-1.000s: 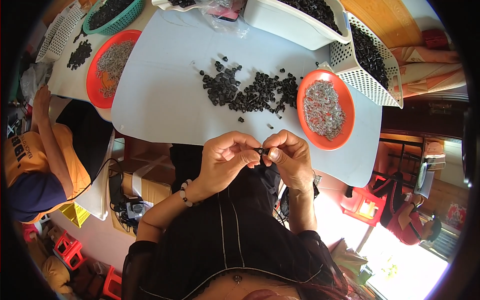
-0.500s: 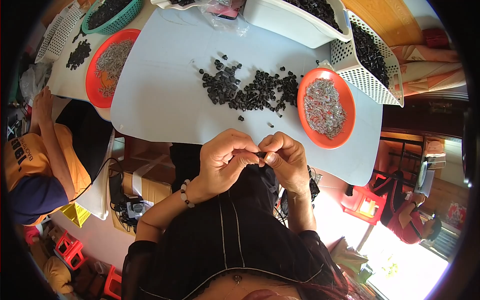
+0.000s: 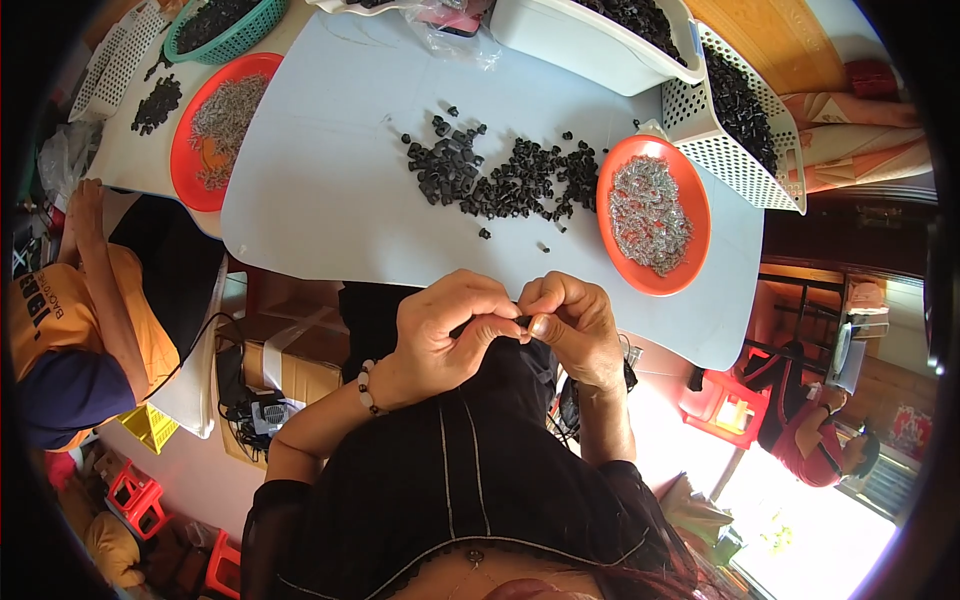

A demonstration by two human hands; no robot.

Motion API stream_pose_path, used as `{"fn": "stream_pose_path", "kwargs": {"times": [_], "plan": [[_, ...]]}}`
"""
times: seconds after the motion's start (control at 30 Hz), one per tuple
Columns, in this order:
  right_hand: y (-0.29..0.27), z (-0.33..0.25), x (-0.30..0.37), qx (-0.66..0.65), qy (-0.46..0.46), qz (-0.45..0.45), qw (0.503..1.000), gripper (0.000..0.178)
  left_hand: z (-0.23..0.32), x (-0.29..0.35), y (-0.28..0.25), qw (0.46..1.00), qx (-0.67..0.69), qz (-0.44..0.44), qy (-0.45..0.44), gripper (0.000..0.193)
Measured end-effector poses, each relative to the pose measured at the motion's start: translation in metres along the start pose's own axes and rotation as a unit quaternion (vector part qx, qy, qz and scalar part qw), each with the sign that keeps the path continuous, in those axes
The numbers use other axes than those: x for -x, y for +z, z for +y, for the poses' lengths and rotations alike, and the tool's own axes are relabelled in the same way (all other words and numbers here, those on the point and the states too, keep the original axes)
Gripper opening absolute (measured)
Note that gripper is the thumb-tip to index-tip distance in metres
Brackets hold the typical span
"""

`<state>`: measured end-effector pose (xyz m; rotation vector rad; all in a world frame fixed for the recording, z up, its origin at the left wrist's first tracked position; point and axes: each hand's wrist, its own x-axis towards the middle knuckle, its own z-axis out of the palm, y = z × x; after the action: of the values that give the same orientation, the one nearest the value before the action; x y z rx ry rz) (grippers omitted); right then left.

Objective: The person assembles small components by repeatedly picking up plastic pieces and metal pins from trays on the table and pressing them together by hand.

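My left hand (image 3: 450, 322) and my right hand (image 3: 572, 325) meet in front of my body, just off the near edge of the light blue table (image 3: 320, 190). Between their pinched fingertips is a small black part (image 3: 523, 321), mostly covered by thumbs and fingers, so its exact kind is hidden. Beyond the hands, a loose pile of small black plastic parts (image 3: 510, 180) lies spread over the table. To its right stands an orange oval dish (image 3: 606, 215) filled with small shiny, silvery-clear pieces (image 3: 650, 212).
A white tub (image 3: 580, 55) and a white perforated basket (image 3: 735, 155), both with black parts, stand at the back right. At left, a person in an orange top (image 3: 85, 310) sits by another table with an orange dish (image 3: 184, 165) and a green basket (image 3: 240, 40).
Both hands have dipped slightly toward my body, still pinching the small black part together. The pile and dishes keep their places on the table.
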<state>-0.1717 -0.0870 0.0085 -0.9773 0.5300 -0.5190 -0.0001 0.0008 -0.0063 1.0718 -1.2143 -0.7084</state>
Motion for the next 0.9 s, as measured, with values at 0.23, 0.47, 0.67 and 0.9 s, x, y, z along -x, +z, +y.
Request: {"fn": "stream_pose_path", "kwargs": {"times": [0.23, 0.47, 0.67, 0.9], "plan": [[0.011, -0.01, 0.008, 0.052, 0.013, 0.009, 0.999, 0.006, 0.006, 0.005, 0.007, 0.996, -0.059, 0.026, 0.067, 0.012], [0.001, 0.002, 0.002, -0.096, 0.05, -0.03, 0.994, 0.019, 0.008, -0.001, 0.005, 0.998, -0.01, 0.016, 0.056, 0.008], [0.006, 0.002, -0.004, -0.127, 0.068, -0.041, 0.989, 0.037, 0.004, -0.001, 0.005, 0.999, -0.011, 0.022, 0.049, 0.012], [0.005, 0.006, 0.0, -0.103, 0.079, -0.056, 0.99, 0.042, 0.002, 0.002, 0.004, 0.994, -0.097, 0.022, 0.05, 0.021]]}}
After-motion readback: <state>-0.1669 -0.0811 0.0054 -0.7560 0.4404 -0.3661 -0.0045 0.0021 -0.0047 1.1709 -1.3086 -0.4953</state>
